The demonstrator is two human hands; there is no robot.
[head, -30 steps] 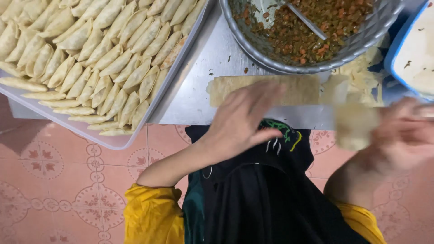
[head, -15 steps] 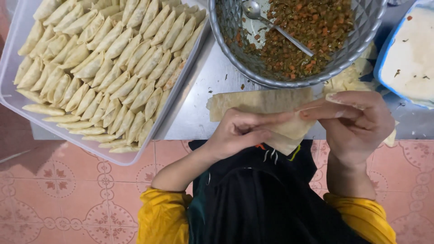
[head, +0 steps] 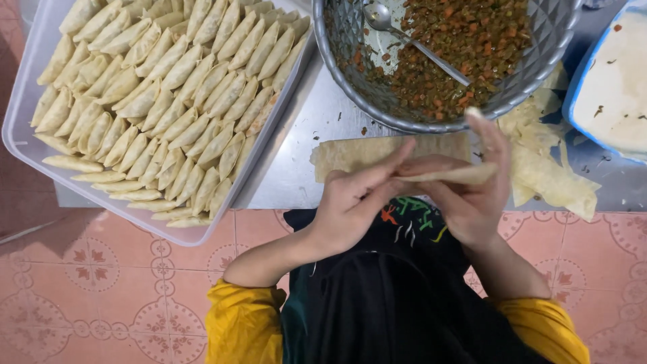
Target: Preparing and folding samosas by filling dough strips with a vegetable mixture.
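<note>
Pastry wrapper, pale and thin, sits pinched between both hands right at the near edge of the steel table, just over the person's lap; the left hand has its fingers closed along the wrapper's left end, and the right hand cups it from underneath with fingers curled up round the far side. Just beyond lies a flat strip of dough on the table, with a loose heap of wrappers to the right. Further off, a metal bowl of chopped filling holds a spoon, and far left a clear tray is packed with folded pastries
</note>
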